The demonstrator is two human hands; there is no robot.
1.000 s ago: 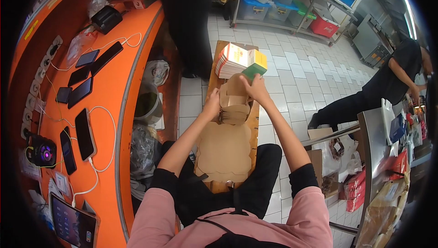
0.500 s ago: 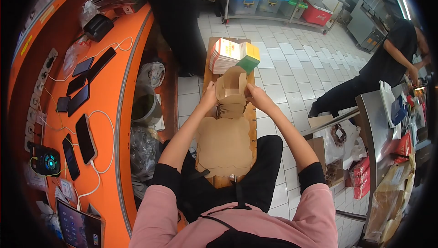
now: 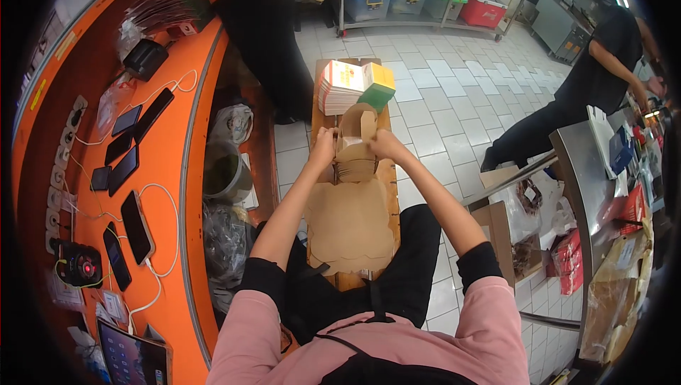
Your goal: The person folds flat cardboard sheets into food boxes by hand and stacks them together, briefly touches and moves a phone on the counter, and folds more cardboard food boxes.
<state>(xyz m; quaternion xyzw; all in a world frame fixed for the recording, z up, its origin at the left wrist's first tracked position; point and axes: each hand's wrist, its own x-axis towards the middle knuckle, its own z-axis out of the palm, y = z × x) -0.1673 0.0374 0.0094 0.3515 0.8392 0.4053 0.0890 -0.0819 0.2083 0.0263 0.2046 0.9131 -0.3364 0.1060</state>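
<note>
A partly folded brown cardboard box [image 3: 357, 130] stands on a stack of similar brown boxes on the wooden bench [image 3: 386, 190]. My left hand [image 3: 324, 147] pinches its left side, and my right hand [image 3: 385, 145] has its fingers closed on the right side. Nearer my lap, flat brown cardboard sheets [image 3: 349, 223] lie piled on the bench. Beyond the box are a stack of white and red printed cartons [image 3: 342, 87] and a yellow and green carton [image 3: 377, 86].
On the left, an orange counter [image 3: 170, 215] holds several phones [image 3: 137, 226] and cables. A person [image 3: 266, 41] stands beyond it. Another person [image 3: 603, 76] works at the right. A metal table [image 3: 585, 165] with packages stands at right.
My right hand has come down from the box's upper flap to its right side. The box's flaps stand more upright. The whole view has shifted slightly.
</note>
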